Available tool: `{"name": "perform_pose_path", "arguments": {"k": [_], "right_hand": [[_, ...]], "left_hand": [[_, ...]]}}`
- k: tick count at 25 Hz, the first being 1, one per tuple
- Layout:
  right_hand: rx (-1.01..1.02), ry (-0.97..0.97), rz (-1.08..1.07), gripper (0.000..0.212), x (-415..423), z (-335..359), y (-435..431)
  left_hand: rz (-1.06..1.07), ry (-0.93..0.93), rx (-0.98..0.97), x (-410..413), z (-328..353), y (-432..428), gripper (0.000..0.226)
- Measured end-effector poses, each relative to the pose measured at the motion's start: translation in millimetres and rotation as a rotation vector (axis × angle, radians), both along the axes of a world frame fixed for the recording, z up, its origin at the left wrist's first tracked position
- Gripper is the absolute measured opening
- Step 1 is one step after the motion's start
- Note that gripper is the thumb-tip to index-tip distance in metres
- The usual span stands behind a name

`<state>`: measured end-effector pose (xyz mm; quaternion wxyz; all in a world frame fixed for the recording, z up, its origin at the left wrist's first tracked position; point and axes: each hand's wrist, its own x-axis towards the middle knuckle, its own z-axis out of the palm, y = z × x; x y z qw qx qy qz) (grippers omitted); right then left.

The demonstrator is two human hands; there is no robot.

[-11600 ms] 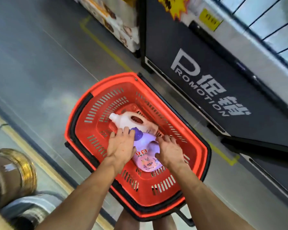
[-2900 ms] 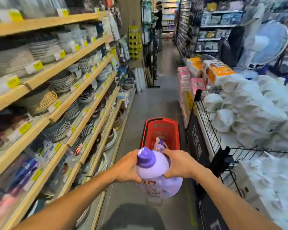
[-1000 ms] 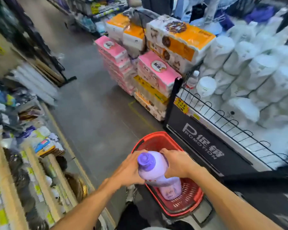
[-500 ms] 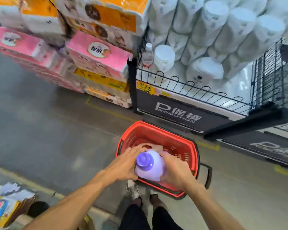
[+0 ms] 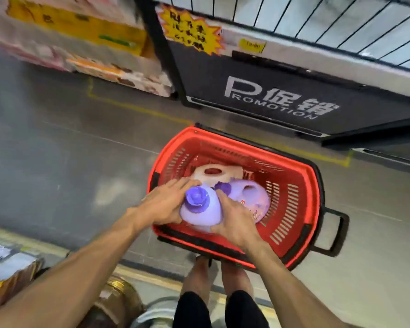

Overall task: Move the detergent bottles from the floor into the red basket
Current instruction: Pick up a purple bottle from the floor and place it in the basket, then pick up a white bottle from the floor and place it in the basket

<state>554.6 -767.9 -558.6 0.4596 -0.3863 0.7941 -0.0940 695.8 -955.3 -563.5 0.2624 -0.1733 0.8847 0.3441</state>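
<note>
Grey concrete floor (image 5: 57, 162) runs along the aisle, with a yellow line painted across it and a black promotion panel (image 5: 282, 100) standing behind. Just in front of that panel sits the red basket (image 5: 313, 185), its black handle (image 5: 336, 230) sticking out on the right side.

The person bends over the basket's near left corner and clasps a purple detergent bottle (image 5: 200, 216) between both hands. The left hand (image 5: 162, 205) lies against the bottle's left side with its fingers reaching round the far shoulder. The right hand (image 5: 237, 223) wraps the right side, thumb near the purple cap (image 5: 196, 197). The bottle stands upright, cap towards the person, its lower part inside the basket. I cannot tell whether its base touches the bottom.

Just beyond the right hand a second purple bottle (image 5: 249, 194) lies on its side in the basket. A white bottle (image 5: 213, 172) lies behind it, against the far wall.
</note>
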Motion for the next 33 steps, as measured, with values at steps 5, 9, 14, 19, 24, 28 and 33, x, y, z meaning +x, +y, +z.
{"name": "perform_pose_path", "arguments": {"k": [5,9,14,19,24,28,33], "right_hand": [[0.118,-0.098,-0.002,0.097,-16.0,-82.9,-32.0],[0.181,-0.127,0.004,0.073,-35.2,-161.5,-42.4],[0.195,0.024,0.044,0.054,-48.2,-168.4,-31.3],[0.223,0.194,0.133,0.052,-61.6,-115.9,-24.2],[0.195,0.323,0.166,0.051,-70.4,-4.0,-26.6],[0.172,0.423,0.111,0.053,-82.2,108.6,-22.4],[0.137,0.612,-0.061,0.048,-93.4,235.5,13.2]], "left_hand": [[-0.037,-0.104,0.024,-15.9,-80.7,-35.2,0.118],[-0.066,-0.17,-0.073,-29.7,-143.2,-49.6,0.087],[-0.076,-0.183,-0.261,-38.9,-133.3,-43.1,0.054],[-0.101,-0.261,-0.366,-60.0,-75.1,-32.8,0.055],[-0.177,-0.252,-0.483,-89.6,27.0,-0.7,0.054],[-0.272,-0.181,-0.547,-114.0,111.5,12.7,0.06],[-0.336,-0.025,-0.628,-137.5,218.4,39.3,0.052]]}}
